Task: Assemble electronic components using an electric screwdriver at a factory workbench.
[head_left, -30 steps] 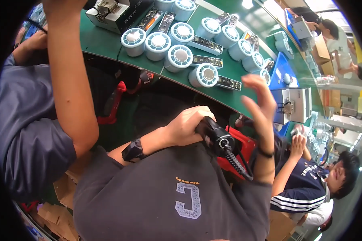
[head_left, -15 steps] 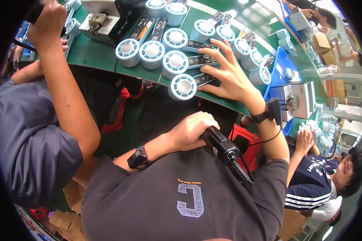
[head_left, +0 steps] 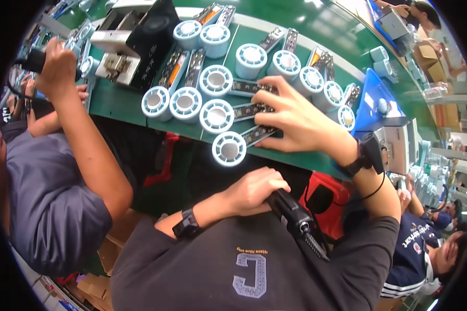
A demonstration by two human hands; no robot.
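Observation:
In my left hand [head_left: 257, 192], held against my chest, is a black electric screwdriver [head_left: 290, 212] with a coiled cord; my fingers are wrapped round it. Over the green bench my right hand [head_left: 301, 119] is open, fingers spread and bent. Its fingertips rest at the handles of several light-blue round-headed devices. The nearest such device [head_left: 229, 149] sits at the bench edge, its narrow handle [head_left: 258, 135] lying under my fingers. Beside it are a second device [head_left: 216, 116] and a third [head_left: 215, 81], both with circuit boards showing in their handles. Fingertip contact is partly hidden.
More light-blue devices [head_left: 185, 104] stand around these on the green bench [head_left: 119, 106]. A metal fixture [head_left: 118, 67] with a black panel is at left, a blue bin [head_left: 373, 98] at right. Co-workers sit on both sides; the left one's raised hand [head_left: 57, 70] holds a black tool.
My right hand's fingers have bent more over the handles. The left hand still grips the screwdriver. The whole view has shifted slightly, and the left co-worker's raised hand appears lower.

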